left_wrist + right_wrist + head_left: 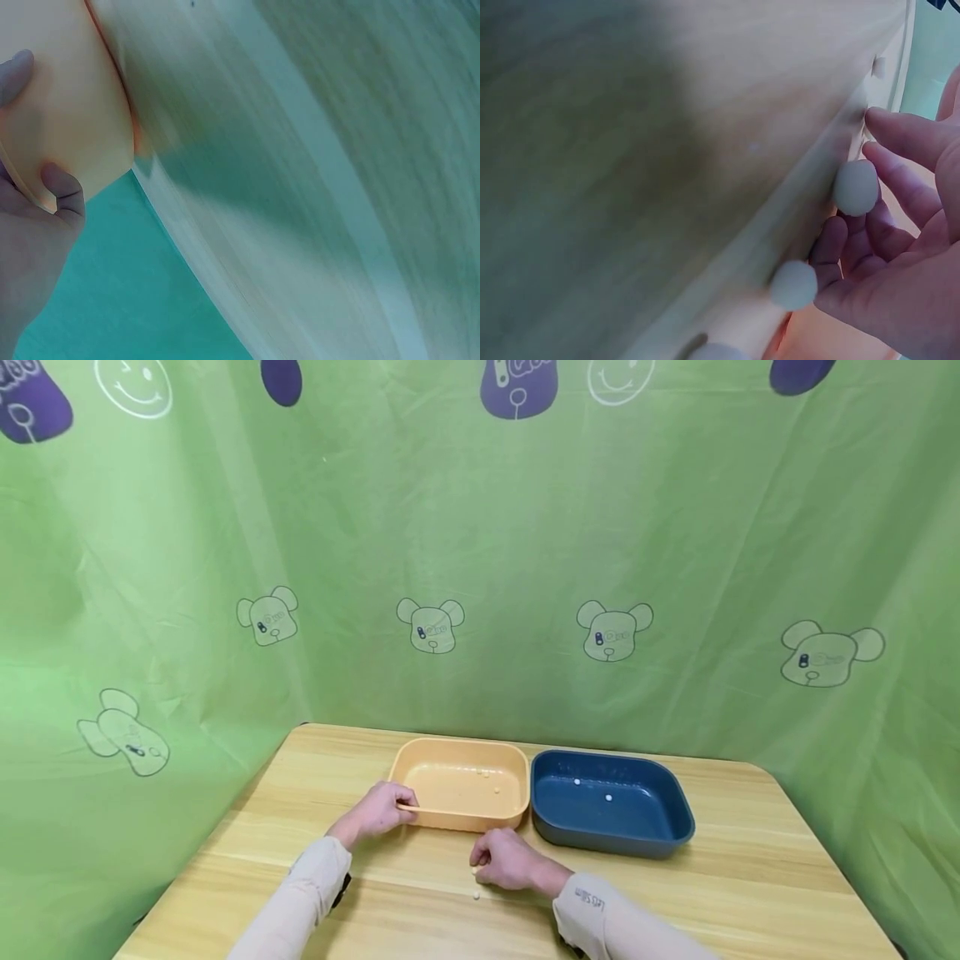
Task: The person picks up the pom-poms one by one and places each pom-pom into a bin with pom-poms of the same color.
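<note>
My left hand (380,808) grips the near left corner of a peach-coloured plastic box (468,819), its digits hooked over the rim. In the left wrist view the left hand (34,247) shows at that box's wall (82,105). Low over the table in front of the box, my right hand (512,860) pinches a small pale ball (474,869) between thumb and forefinger. Another small ball (476,897) lies on the table just nearer me. In the right wrist view, rounded white balls (855,187) show close by the curled fingers (911,187); whether these touch the hand, I cannot tell.
Right of the peach box stands a dark blue box (613,847), with white balls (608,797) inside. Several small pale balls (497,791) lie in the peach box. Both boxes are on a wooden table (750,860). A green printed curtain (510,543) hangs behind.
</note>
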### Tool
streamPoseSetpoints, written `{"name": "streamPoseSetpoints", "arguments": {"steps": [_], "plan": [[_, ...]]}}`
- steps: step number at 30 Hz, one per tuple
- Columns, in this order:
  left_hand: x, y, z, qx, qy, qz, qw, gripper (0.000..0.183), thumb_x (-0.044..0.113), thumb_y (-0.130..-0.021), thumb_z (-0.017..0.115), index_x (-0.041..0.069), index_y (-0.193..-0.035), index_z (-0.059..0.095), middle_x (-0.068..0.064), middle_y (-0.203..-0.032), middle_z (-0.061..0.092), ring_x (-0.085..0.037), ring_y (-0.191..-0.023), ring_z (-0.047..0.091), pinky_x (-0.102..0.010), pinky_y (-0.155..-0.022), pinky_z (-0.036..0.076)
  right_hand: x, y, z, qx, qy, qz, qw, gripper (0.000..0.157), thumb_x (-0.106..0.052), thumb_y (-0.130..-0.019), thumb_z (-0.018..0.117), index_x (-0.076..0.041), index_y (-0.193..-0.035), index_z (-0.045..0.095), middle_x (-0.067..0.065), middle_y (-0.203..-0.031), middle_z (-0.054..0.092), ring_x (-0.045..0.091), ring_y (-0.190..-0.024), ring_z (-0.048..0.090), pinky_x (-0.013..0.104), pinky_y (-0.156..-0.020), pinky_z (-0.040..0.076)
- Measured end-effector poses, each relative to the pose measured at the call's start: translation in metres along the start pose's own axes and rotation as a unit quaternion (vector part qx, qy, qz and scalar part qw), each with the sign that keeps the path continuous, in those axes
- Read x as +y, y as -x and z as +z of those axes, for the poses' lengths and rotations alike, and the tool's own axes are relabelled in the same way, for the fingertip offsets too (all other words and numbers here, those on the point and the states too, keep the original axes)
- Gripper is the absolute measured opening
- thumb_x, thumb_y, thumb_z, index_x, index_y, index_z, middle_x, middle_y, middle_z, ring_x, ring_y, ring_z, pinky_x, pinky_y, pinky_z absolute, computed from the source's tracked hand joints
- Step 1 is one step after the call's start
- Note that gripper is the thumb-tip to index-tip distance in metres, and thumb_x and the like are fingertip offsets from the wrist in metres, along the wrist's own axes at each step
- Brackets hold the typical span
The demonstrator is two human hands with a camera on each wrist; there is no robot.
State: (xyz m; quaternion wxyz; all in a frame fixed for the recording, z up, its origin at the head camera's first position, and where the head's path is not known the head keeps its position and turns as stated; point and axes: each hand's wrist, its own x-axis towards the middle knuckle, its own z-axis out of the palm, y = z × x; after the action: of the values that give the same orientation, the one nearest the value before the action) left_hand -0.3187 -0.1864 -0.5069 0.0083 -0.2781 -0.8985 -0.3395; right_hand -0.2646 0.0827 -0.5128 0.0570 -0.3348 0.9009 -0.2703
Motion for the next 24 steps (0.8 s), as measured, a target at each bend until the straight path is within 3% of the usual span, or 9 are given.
{"name": "streamPoseSetpoints", "arguments": {"steps": [24], "plan": [[0.0002, -0.0009, 0.0003, -0.001, -0.001, -0.001, 1.0, 0.016, 0.004, -0.077, 0.074, 0.017, -0.072, 0.067, 0.013, -0.07, 0.059, -0.005, -0.068, 0.05, -0.027, -0.068, 0.042, 0.0011, -0.0011, 0.0005, -0.014, -0.008, 0.01, 1.0, 0.009, -0.009, -0.07, 0.074, -0.016, -0.073, 0.069, -0.016, -0.065, 0.055, -0.001, -0.062, 0.049, 0.018, -0.06, 0.043]]}}
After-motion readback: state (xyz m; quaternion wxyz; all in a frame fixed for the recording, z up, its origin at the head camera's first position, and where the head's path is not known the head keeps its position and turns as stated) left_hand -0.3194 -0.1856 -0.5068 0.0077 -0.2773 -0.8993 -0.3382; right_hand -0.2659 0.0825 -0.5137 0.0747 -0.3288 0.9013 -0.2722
